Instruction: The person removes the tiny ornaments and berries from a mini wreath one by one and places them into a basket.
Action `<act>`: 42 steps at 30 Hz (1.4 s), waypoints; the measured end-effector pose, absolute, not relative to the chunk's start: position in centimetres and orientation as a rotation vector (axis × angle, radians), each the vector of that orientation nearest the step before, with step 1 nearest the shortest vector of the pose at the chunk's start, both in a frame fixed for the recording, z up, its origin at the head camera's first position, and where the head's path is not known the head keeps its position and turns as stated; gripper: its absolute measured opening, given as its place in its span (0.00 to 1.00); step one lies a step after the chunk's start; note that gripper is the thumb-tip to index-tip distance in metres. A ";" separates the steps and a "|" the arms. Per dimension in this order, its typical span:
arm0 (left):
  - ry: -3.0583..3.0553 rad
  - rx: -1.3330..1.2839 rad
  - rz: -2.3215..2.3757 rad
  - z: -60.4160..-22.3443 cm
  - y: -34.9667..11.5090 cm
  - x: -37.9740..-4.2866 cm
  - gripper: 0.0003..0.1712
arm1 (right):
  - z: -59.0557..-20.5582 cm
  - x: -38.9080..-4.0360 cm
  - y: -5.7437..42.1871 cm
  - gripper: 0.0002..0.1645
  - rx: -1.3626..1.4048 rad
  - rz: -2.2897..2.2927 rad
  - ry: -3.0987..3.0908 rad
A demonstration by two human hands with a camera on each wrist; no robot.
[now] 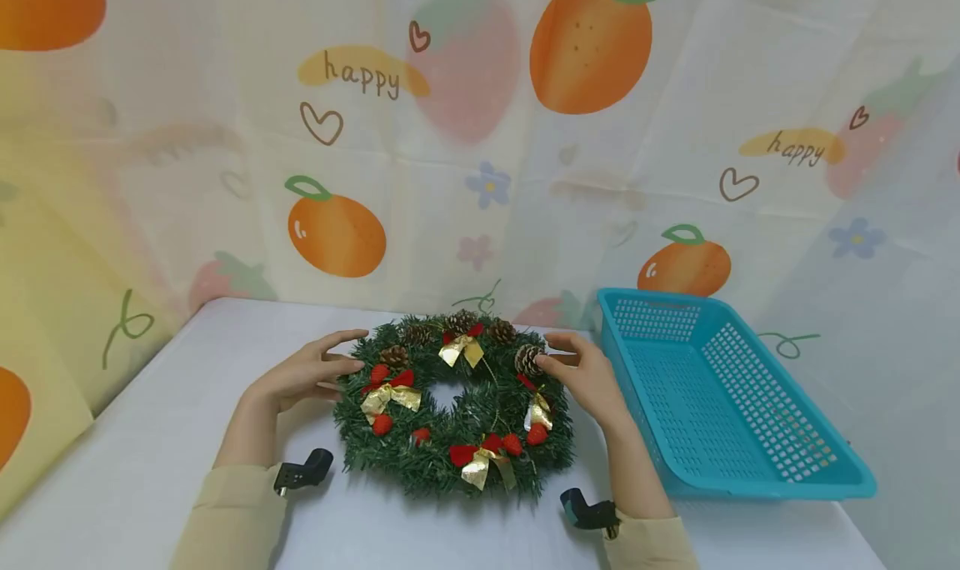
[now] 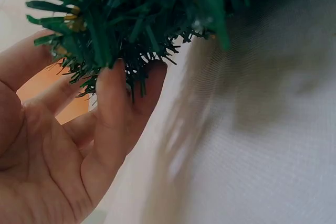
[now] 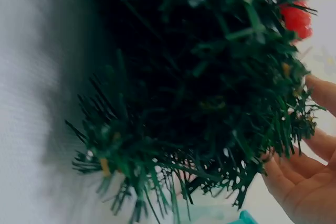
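Note:
A green Christmas wreath (image 1: 435, 462) lies face up over the white table, trimmed with red-and-gold bows, pine cones and red berries. My left hand (image 1: 307, 374) holds its left edge, fingertips in the green needles. The left wrist view shows the fingers (image 2: 110, 124) bent around the needle tips (image 2: 105, 35). Across from it, my right hand (image 1: 588, 378) grips the upper right edge, its thumb beside a pine cone (image 1: 529, 360). In the right wrist view the needles (image 3: 210, 103) hide part of the right hand (image 3: 304, 182). Whether the wreath touches the table is unclear.
To the right stands a turquoise plastic basket (image 1: 750, 491) with perforated walls, close to my right forearm. White cloth covers the table (image 1: 150, 437). Behind it hangs a curtain (image 1: 525, 195) printed with fruit.

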State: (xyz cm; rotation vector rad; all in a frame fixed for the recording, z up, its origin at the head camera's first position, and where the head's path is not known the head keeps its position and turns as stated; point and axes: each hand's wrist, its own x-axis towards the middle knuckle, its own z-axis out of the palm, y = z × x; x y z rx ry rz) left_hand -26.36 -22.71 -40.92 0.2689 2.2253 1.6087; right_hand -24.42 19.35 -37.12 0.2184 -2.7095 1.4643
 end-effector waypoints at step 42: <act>2.204 0.246 1.651 -40.9 -22.6 -26.3 0.43 | -38.4 -25.0 18.5 0.29 0.280 1.402 -2.685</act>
